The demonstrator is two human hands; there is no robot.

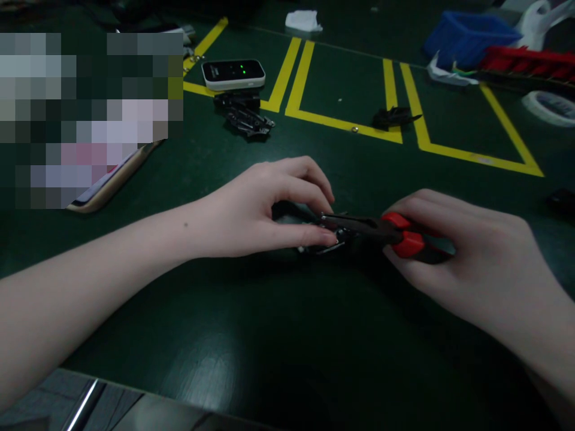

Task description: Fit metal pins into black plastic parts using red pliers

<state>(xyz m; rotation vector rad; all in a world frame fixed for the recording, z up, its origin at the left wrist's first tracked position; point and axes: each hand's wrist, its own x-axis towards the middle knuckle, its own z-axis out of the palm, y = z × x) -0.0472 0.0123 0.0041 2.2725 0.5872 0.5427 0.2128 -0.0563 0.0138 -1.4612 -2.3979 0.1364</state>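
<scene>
My left hand [265, 209] rests on the dark green table [278, 335] and pinches a small black part with metal pins [321, 239] between thumb and fingers. My right hand [471, 257] grips red-handled pliers [395, 234]. The dark jaws of the pliers point left and meet the small part at its metal pins. Most of the part is hidden under my left fingers.
Yellow tape lines [345, 123] mark boxes on the table. A white device with green lights [233, 73] and a pile of black parts [245, 117] lie at the back left. Another black part [395, 117], a blue bin [467, 39], a red tray [525, 63], a tape roll [550, 108] and a phone [112, 182] are around.
</scene>
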